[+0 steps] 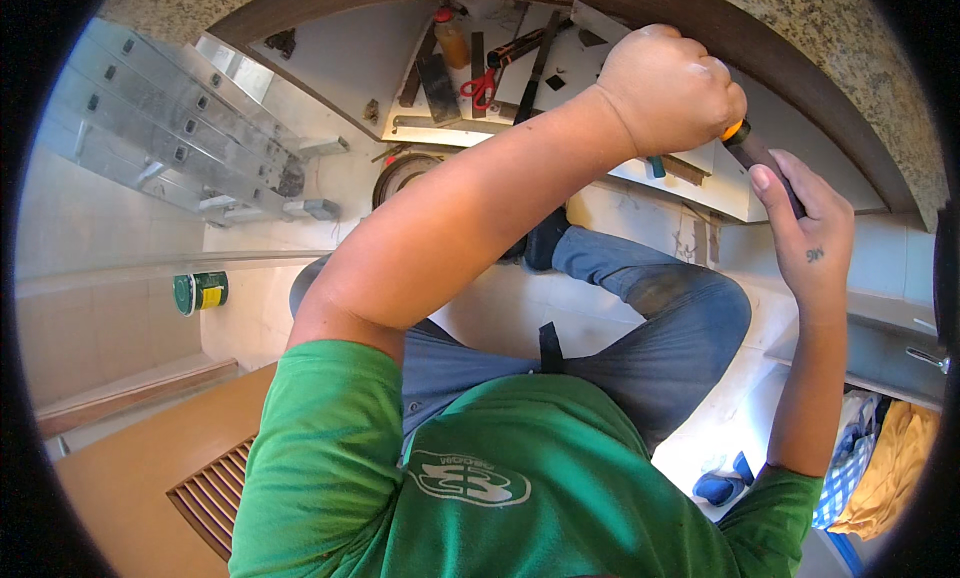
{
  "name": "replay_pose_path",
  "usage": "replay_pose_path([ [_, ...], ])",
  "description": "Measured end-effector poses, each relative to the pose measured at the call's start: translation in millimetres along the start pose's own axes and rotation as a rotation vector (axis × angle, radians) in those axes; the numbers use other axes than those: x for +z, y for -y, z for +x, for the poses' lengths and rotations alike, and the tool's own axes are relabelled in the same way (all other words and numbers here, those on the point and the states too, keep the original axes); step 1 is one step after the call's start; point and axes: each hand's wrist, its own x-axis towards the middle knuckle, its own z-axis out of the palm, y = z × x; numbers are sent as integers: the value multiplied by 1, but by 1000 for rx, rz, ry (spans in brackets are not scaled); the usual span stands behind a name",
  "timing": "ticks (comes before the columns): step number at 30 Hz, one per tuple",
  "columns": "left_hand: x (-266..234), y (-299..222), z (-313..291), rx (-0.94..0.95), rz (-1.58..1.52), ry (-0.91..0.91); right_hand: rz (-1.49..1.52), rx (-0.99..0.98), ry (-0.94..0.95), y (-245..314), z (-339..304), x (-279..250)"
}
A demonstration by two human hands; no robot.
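My left arm reaches across to the upper right, and its closed fist point(672, 96) grips one end of a dark bar-like tool point(748, 150). A yellow-orange band shows on the tool beside the fist. Lower down, my right hand point(815, 223) is closed round the tool's other end, thumb laid along it. The tool's exact kind cannot be made out, since both hands cover its ends. Just past the hands runs the dark wooden edge point(800, 90) beneath a speckled stone countertop point(860, 63).
Inside the cabinet lie red-handled scissors point(480, 86), an orange bottle point(452, 43), a black-and-orange tool point(517, 48) and several dark strips. A folded metal ladder point(165, 118) stands left, above a green can point(202, 292). Orange cloth point(890, 468) and a blue shoe point(718, 488) lie right.
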Motion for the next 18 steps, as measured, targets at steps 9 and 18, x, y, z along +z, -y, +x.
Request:
replay_pose_path([
  [9, 0, 5, -6, 10, -8, -55, -6, 30, -19, 11, 1, 2],
  [18, 0, 12, -15, 17, 11, -49, -2, -21, -43, 14, 3, 11],
])
